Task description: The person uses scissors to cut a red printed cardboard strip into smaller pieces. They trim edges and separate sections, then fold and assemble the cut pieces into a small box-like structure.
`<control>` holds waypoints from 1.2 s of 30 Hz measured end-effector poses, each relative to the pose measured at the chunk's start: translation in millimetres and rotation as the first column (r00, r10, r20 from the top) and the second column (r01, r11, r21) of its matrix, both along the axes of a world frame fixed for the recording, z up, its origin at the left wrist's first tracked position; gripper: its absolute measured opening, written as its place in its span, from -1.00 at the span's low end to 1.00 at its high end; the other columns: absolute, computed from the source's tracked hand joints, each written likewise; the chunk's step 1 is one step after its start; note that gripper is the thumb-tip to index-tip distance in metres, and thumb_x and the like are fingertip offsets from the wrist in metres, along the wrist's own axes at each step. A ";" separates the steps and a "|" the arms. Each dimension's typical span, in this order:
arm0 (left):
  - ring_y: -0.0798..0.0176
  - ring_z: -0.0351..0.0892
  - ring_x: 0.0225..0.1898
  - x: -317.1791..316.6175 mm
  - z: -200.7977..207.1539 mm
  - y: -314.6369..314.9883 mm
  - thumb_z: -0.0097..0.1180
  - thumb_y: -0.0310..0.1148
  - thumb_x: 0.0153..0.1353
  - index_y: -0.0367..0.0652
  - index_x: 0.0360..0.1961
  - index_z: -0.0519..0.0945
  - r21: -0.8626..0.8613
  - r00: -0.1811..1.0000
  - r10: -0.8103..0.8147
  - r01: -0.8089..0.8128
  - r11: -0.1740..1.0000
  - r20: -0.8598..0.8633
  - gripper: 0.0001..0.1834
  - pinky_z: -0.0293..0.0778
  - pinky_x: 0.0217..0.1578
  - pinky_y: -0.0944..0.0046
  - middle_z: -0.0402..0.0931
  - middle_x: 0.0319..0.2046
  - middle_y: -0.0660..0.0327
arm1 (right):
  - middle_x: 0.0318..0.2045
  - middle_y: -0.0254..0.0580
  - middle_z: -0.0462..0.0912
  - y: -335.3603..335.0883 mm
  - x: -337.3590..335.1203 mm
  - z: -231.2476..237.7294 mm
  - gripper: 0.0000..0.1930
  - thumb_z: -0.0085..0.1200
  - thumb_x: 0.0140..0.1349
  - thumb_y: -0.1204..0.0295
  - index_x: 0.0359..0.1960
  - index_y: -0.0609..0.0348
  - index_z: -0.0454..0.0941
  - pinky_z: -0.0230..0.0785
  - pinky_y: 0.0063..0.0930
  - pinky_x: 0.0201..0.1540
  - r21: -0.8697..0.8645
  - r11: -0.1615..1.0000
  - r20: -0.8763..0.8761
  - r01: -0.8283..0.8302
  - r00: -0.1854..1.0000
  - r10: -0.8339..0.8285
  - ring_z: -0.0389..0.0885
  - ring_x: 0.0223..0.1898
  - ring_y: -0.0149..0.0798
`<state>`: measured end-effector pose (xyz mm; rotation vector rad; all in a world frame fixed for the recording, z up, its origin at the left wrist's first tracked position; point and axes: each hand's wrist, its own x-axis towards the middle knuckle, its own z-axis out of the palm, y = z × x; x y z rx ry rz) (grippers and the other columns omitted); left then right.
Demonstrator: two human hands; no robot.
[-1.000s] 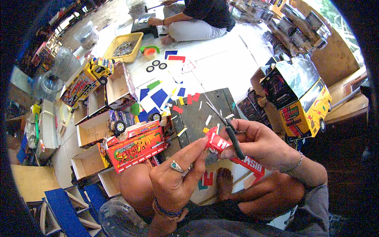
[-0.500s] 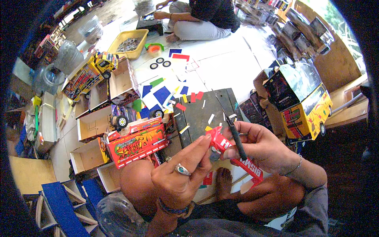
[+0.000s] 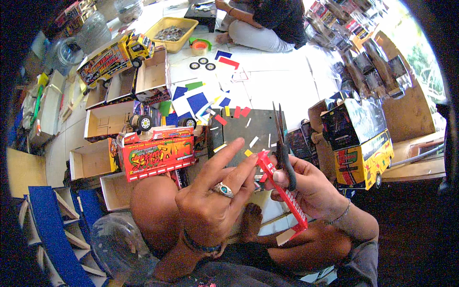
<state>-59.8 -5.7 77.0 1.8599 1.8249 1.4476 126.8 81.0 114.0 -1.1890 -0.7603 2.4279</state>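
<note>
A long, narrow red piece [image 3: 292, 204] with white lettering and bent ends slants between my hands. Its lower end shows a bare tan face. My left hand [image 3: 210, 201], wearing a ring, presses the upper end with its middle finger; the index finger points away from it. The left thumb is mostly hidden. My right hand [image 3: 313, 191] grips the middle of the piece and also keeps dark-handled scissors [image 3: 282, 148], blades pointing up and away. Below lies a dark board [image 3: 239, 136] with small red, yellow and white scraps.
Left stand a red toy truck [image 3: 158, 155], a yellow toy truck [image 3: 112, 57] and open wooden boxes [image 3: 93, 160]. Coloured sheets [image 3: 196, 103] and small wheels [image 3: 203, 63] lie ahead. Another toy truck [image 3: 361, 143] is at right. Beyond, a person [image 3: 267, 28] sits near a yellow basin [image 3: 186, 29].
The red piece has turned to show a narrower side. My left index finger has lifted off it. The scissors in my right hand now stand more upright.
</note>
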 end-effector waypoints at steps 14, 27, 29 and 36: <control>0.20 0.73 -0.21 -1.8 -8.6 3.3 0.41 -0.46 0.07 -0.10 -0.03 0.69 0.044 0.999 0.048 -0.048 0.998 -0.009 -0.61 0.60 -0.22 0.22 0.70 -0.08 0.24 | -0.12 -0.21 0.68 1.8 -10.1 13.0 -0.63 0.25 0.33 0.35 0.11 0.17 0.49 0.64 -0.41 -0.07 0.050 0.998 0.106 -0.039 0.994 0.034 0.71 -0.12 -0.35; 0.15 0.67 -0.07 11.8 -15.7 2.3 0.39 -0.47 0.05 0.25 0.19 0.64 0.066 0.990 0.090 -0.083 0.994 -0.107 -0.38 0.59 -0.14 0.22 0.56 0.14 0.16 | -0.17 -0.18 0.71 1.1 -6.1 1.4 -0.64 0.24 0.34 0.31 0.08 0.17 0.49 0.66 -0.31 -0.09 0.024 0.999 -0.131 0.034 0.991 -0.030 0.73 -0.15 -0.31; 0.13 0.64 -0.02 15.5 -18.2 1.7 0.39 -0.48 0.05 0.29 0.20 0.64 0.053 0.996 0.074 -0.071 0.996 -0.054 -0.36 0.59 -0.15 0.22 0.51 0.20 0.10 | -0.18 -0.19 0.72 -0.2 -5.7 -1.0 -0.65 0.24 0.34 0.31 0.08 0.16 0.50 0.66 -0.34 -0.10 -0.012 1.000 -0.090 0.012 0.996 -0.013 0.73 -0.15 -0.33; -0.05 0.57 0.12 18.1 -16.1 2.0 0.27 -0.54 0.22 0.02 0.24 0.58 0.056 0.999 -0.023 0.025 0.998 -0.036 -0.47 0.60 -0.04 0.17 0.20 0.38 -0.13 | -0.17 -0.25 0.71 -2.5 -5.7 -2.3 -0.65 0.22 0.35 0.27 0.08 0.13 0.50 0.64 -0.43 -0.11 -0.016 0.999 -0.148 0.050 0.988 -0.051 0.72 -0.17 -0.37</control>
